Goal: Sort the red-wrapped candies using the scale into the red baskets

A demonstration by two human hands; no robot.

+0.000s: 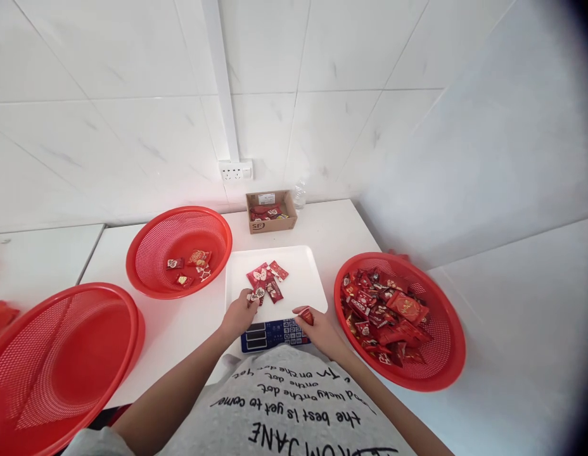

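A digital scale with a white pan (298,269) stands in front of me, its blue keypad panel (275,334) facing my body. Several small red candy packets (274,290) lie grouped on the pan. My left hand (241,313) is at the near left of that group, fingers pinched on one red packet (257,293) with a pale label. Over the keypad's right corner, my right hand (317,326) is closed around another red packet (305,315), partly covered by the fingers.
To the right, a red basket (448,342) holds a heap of red packets. Another red basket (151,253) at back left has a few. A large red basket (118,354) stands near left. An SF cardboard box (275,225) with packets and a clear plastic item (299,195) are by the wall.
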